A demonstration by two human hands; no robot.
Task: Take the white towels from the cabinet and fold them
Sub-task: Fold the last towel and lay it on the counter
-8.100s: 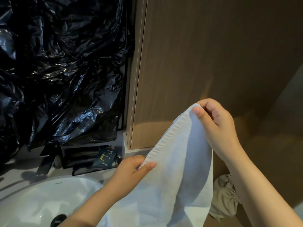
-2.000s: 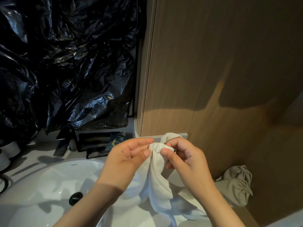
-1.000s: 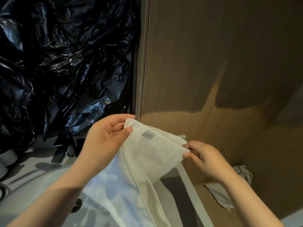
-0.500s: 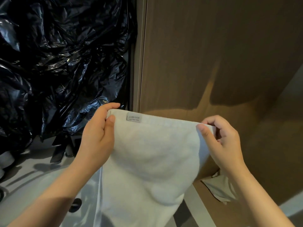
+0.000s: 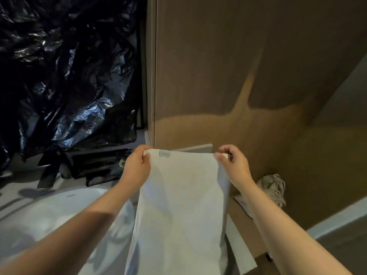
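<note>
A white towel (image 5: 180,205) hangs flat in front of me, stretched by its top edge, with a small grey label near the upper left corner. My left hand (image 5: 137,167) pinches the top left corner. My right hand (image 5: 234,165) pinches the top right corner. The towel's lower end runs out of view at the bottom. Behind it rises the brown wooden cabinet (image 5: 228,76).
A white sink basin (image 5: 49,215) lies at lower left, with black packets (image 5: 95,167) on the counter behind it. Crumpled black plastic sheeting (image 5: 65,66) covers the left wall. A beige bundled cloth (image 5: 274,187) sits low on the cabinet shelf at right.
The bunched towel has been shaken out and spread between both hands. Over the last half second the hands moved a little lower and the towel hangs straighter.
</note>
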